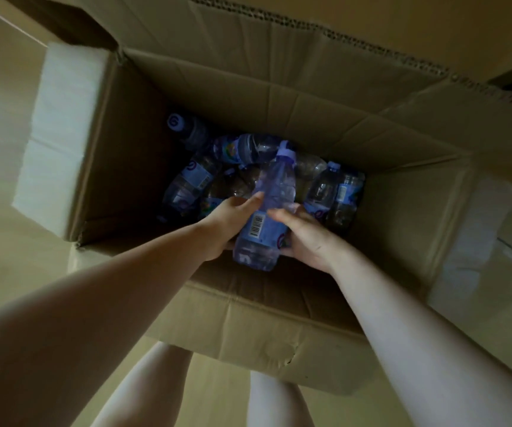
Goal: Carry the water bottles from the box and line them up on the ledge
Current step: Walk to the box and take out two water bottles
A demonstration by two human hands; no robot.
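Both hands were inside the open cardboard box. The left hand and the right hand each curled around one water bottle, holding it from both sides, cap pointing away. Other bottles lay loose on the box bottom beneath it.

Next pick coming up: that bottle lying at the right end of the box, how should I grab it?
Judging by its pose, take the right-end bottle round the body just below its cap, reaching straight down from above. It lies tilted with the cap end up and clear, while its lower part sits behind the right hand.
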